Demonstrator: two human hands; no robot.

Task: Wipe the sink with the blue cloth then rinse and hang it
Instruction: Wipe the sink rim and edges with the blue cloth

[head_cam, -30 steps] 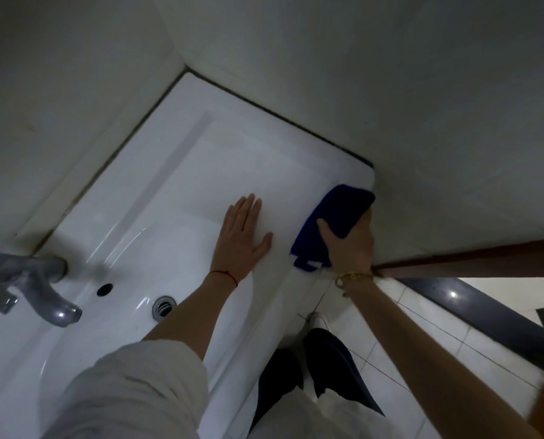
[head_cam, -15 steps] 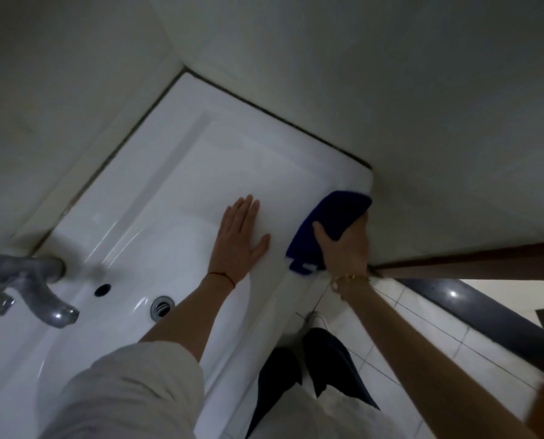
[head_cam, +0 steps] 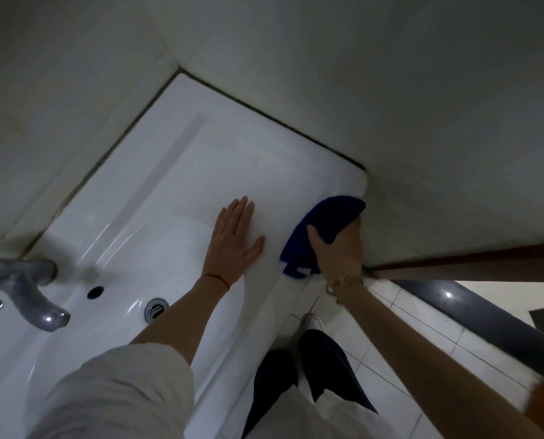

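White ceramic sink (head_cam: 175, 172): right hand (head_cam: 338, 248) grips the dark blue cloth (head_cam: 322, 223) at its front right corner. Left hand (head_cam: 234, 240) rests flat on the ledge, fingers together. Basin holds only the metal drain (head_cam: 156, 307).

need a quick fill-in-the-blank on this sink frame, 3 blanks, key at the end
1. The right hand presses the ____ cloth on the sink's right end.
2. The left hand lies ____ on the sink, holding nothing.
3. The tap sits to the ____ of the drain in the picture.

Missing words: blue; flat; left
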